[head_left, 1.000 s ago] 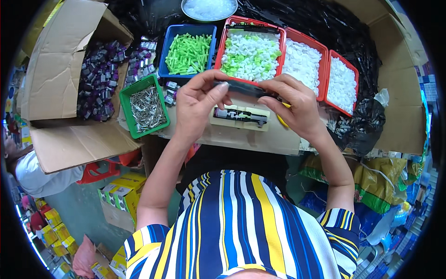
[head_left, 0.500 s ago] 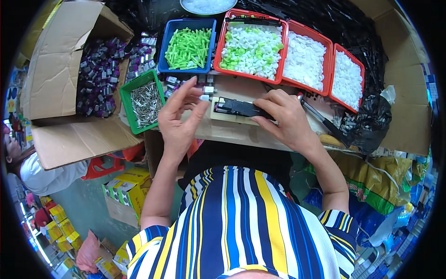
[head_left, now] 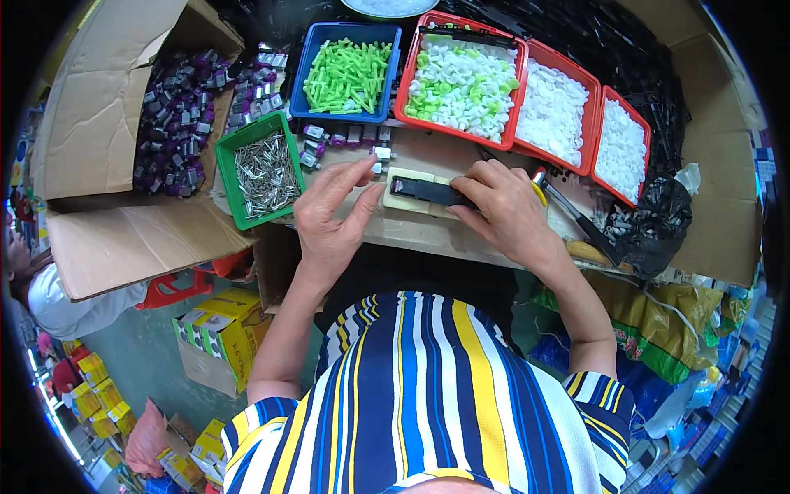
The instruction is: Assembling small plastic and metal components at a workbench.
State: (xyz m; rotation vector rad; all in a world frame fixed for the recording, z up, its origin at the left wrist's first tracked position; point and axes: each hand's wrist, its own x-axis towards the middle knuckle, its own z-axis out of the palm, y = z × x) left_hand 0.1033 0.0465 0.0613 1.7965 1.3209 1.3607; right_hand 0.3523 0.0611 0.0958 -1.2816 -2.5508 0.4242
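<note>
On the bench before me lies a cream fixture block point(head_left: 397, 198) with a long black plastic housing point(head_left: 424, 192) set in its top. My right hand point(head_left: 512, 212) grips the right end of that housing, its fingers and thumb bent over it and hiding that part. My left hand point(head_left: 331, 216) hovers just left of the block, thumb and fingers apart, with nothing visible between them. A small silver motor point(head_left: 383, 154) with a white end rests on the bench just past my left fingertips. Several more purple-and-silver motors point(head_left: 314, 132) lie beside it.
Behind stand a green tray of metal pins point(head_left: 280, 122), a blue tray of green sticks point(head_left: 397, 62), and red trays point(head_left: 401, 103) of white and green pieces. A cardboard box of motors point(head_left: 99, 123) is left. A black-handled tool point(head_left: 597, 239) and black bag point(head_left: 662, 226) lie right.
The view has shifted slightly. My left thumb and forefinger have drawn closer together, and that hand sits a little lower beside the block. My right hand stays on the black housing.
</note>
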